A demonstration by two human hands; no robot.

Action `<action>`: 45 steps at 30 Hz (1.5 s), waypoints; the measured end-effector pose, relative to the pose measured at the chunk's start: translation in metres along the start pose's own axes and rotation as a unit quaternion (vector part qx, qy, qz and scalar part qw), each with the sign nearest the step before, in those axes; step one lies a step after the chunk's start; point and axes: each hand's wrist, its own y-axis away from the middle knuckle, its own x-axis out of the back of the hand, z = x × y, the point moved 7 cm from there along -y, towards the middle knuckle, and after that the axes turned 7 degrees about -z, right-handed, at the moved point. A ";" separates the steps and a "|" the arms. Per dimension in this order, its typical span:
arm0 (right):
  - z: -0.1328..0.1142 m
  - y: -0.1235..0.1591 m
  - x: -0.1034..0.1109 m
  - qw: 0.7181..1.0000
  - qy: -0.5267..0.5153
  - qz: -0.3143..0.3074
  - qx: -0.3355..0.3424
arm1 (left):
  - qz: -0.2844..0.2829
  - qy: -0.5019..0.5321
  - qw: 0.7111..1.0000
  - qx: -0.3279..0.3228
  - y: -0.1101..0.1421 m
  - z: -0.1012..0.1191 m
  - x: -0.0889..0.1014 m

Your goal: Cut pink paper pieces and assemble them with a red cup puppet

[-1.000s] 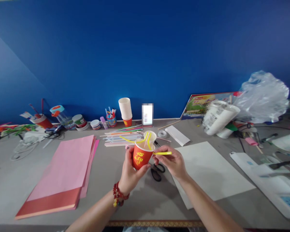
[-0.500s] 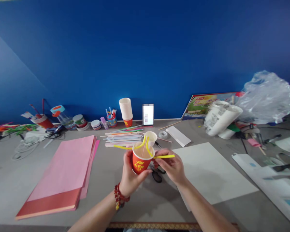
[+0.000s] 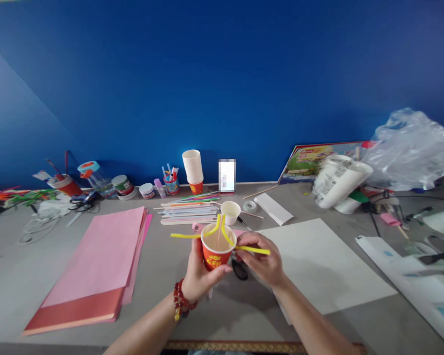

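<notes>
My left hand (image 3: 203,278) is wrapped round a red paper cup (image 3: 218,259) with a white rim and yellow print, held above the table. Two yellow bendy straws pass through the cup's sides; their bent ends stand up together inside, beside a thin stick or straw. The left straw (image 3: 185,236) sticks out over the left side. My right hand (image 3: 261,259) pinches the right straw (image 3: 257,250) close to the cup wall. Behind the cup stands a white paper cup (image 3: 230,212). Black-handled scissors (image 3: 240,270) lie partly hidden below my right hand.
Pink and red paper sheets (image 3: 96,256) lie on the left, a large white sheet (image 3: 329,266) on the right. Further back are loose straws (image 3: 188,213), a stack of paper cups (image 3: 193,167), a tape roll (image 3: 249,206) and a white power strip (image 3: 403,286).
The cup has tilted slightly and come a little lower. The right straw's outer end now slopes down, and the inner straw ends stand closer to upright. Both hands keep their hold.
</notes>
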 end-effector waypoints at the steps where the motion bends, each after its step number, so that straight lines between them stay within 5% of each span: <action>1: 0.004 0.001 0.001 1.000 -0.027 0.007 -0.012 | -0.017 0.020 1.000 0.002 0.000 0.001 -0.001; 8: 0.018 0.003 0.003 0.993 -0.119 0.005 -0.025 | -0.048 0.225 0.973 0.015 -0.010 0.014 0.001; 14: -0.001 -0.001 -0.003 0.999 0.033 -0.016 0.034 | -0.090 0.207 0.968 0.105 -0.009 0.005 -0.006; 23: -0.015 -0.001 -0.003 0.992 0.095 -0.012 0.087 | -0.093 0.174 0.973 0.122 -0.006 0.004 -0.014; 41: -0.011 0.001 -0.004 0.996 0.067 -0.005 0.050 | -0.060 0.245 0.960 0.121 -0.001 -0.003 -0.015; 45: -0.006 0.001 -0.004 0.999 0.030 -0.008 0.038 | -0.088 0.251 0.956 0.121 -0.002 0.001 -0.016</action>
